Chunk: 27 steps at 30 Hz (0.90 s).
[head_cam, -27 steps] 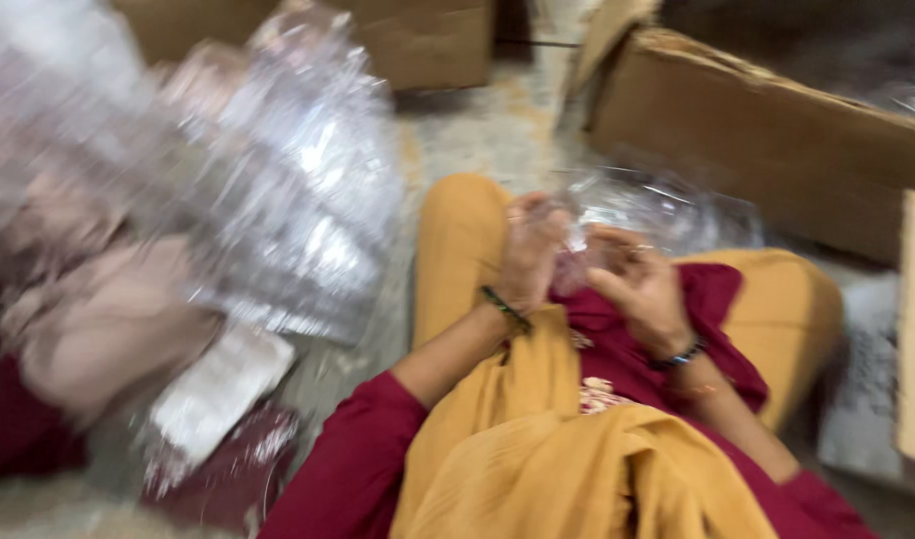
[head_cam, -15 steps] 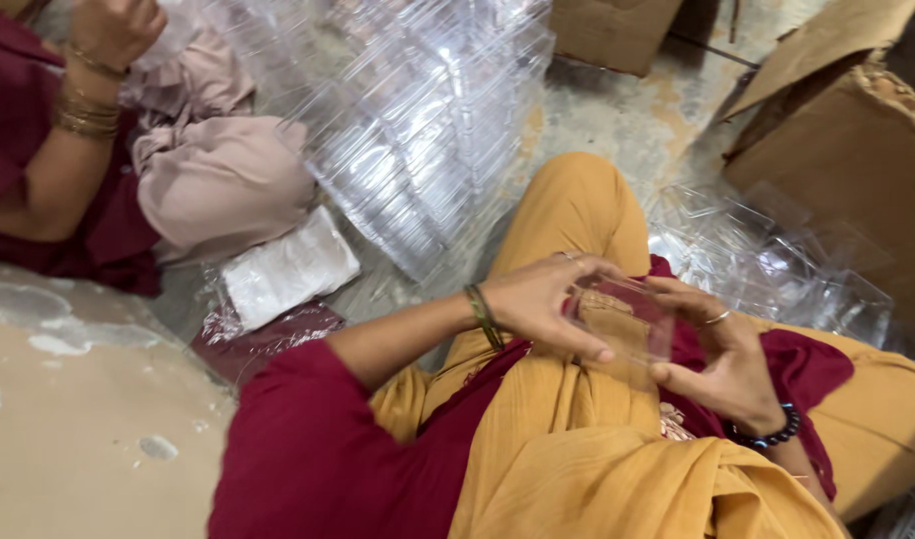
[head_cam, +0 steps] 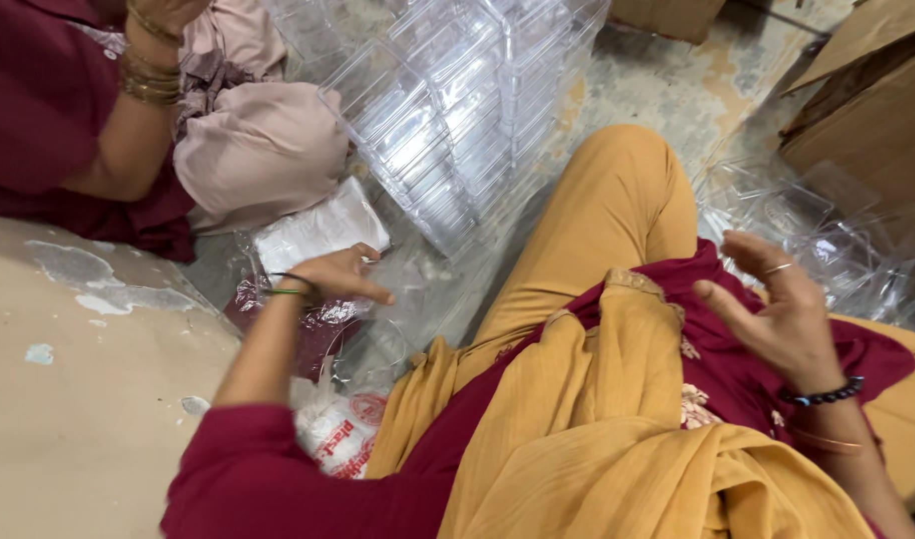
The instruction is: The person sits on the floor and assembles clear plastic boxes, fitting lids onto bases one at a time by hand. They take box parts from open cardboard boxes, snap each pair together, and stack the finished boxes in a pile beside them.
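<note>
Left hand near crinkly (clear) wrap

left hand: I can't tell whether its fingertips touch the clear plastic sheet or hover over it.
right forearm: runs off the bottom edge.
co-worker's arm: cut by the top edge.
cardboard box: cropped at right.
clear trays: glare blurs their outlines.
</note>
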Motion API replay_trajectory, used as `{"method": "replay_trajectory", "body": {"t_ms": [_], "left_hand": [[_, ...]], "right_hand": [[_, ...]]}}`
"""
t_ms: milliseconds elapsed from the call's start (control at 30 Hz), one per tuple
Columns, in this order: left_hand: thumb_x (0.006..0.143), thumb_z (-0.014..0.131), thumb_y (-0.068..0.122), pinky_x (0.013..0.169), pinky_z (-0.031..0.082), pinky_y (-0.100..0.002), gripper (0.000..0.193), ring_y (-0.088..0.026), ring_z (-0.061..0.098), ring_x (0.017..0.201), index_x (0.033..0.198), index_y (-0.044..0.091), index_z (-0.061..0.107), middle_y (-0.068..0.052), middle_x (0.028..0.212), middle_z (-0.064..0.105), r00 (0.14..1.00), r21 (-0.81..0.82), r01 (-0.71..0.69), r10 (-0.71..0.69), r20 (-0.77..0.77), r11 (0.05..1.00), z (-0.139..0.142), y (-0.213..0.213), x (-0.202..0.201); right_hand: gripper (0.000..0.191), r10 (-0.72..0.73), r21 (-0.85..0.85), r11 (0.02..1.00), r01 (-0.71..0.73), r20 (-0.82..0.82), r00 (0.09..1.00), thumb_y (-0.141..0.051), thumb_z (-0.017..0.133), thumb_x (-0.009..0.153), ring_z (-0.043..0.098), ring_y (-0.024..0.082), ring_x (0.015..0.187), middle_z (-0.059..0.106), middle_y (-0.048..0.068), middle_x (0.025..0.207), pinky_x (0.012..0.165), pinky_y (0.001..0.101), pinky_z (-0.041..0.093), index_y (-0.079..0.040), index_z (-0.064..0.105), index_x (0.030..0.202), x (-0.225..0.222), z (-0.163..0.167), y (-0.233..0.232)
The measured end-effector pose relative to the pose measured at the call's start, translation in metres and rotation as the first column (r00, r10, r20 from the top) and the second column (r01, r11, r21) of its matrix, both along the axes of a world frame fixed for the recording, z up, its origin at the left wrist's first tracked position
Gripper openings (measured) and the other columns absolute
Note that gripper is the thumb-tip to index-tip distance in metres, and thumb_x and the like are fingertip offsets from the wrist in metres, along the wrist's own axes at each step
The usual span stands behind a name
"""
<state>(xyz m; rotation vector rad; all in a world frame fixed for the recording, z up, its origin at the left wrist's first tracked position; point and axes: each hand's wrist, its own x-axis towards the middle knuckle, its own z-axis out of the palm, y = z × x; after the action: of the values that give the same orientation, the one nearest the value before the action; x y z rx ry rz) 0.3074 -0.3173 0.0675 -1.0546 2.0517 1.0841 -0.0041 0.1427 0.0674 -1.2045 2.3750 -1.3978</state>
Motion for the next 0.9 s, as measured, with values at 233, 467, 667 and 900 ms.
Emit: {"method": "replay_trajectory", "body": {"t_ms": [233, 467, 667, 900], "left_hand": [[0.052, 0.088, 0.051, 0.115, 0.043, -0.041, 0.129, -0.043, 0.045, 0.139, 0.153, -0.006, 0.032, -0.034, 0.150, 0.041, 0.959, -0.488, -0.222, 0.099, -0.265, 0.844, -0.192, -0.016, -0.011], [0.075, 0.072, 0.072, 0.123, 0.019, -0.047, 0.128, -0.045, 0.019, 0.153, 0.154, -0.015, 0.022, -0.034, 0.162, 0.022, 0.984, -0.708, 0.112, -0.175, -0.016, 0.697, -0.214, -0.010, -0.009], [0.080, 0.063, 0.078, 0.103, 0.054, -0.043, 0.091, -0.035, 0.072, 0.116, 0.117, -0.003, 0.080, -0.024, 0.119, 0.074, 0.743, -0.200, 0.587, -0.423, 0.518, 0.785, -0.147, 0.022, -0.066], [0.080, 0.071, 0.057, 0.087, 0.059, -0.041, 0.066, -0.033, 0.075, 0.102, 0.117, 0.002, 0.070, -0.020, 0.107, 0.076, 0.776, -0.271, 0.508, -0.571, -0.268, 0.817, -0.031, 0.139, -0.144]], "right_hand": [[0.046, -0.119, 0.055, 0.990, 0.133, -0.207, 0.971, -0.023, 0.083, 0.097, 0.069, 0.024, 0.117, 0.068, 0.017, 0.133, 0.103, 0.0349, 0.057, 0.002, 0.064, 0.131, -0.012, -0.015, 0.017], [0.040, -0.265, 0.036, 0.958, 0.284, -0.267, 0.927, -0.018, 0.083, 0.094, 0.068, 0.030, 0.121, 0.067, 0.020, 0.133, 0.101, 0.0377, 0.057, 0.001, 0.068, 0.125, -0.046, -0.062, 0.064], [0.033, -0.586, 0.118, 0.713, 0.691, -0.440, 0.680, -0.022, 0.083, 0.093, 0.067, 0.037, 0.111, 0.070, 0.019, 0.118, 0.099, 0.0457, 0.054, 0.000, 0.069, 0.113, -0.110, -0.084, 0.173], [0.063, -0.620, 0.210, 0.586, 0.783, -0.506, 0.600, -0.035, 0.092, 0.070, 0.059, 0.048, 0.114, 0.062, 0.029, 0.124, 0.093, 0.0567, 0.049, 0.001, 0.068, 0.116, -0.128, -0.109, 0.165]]}}
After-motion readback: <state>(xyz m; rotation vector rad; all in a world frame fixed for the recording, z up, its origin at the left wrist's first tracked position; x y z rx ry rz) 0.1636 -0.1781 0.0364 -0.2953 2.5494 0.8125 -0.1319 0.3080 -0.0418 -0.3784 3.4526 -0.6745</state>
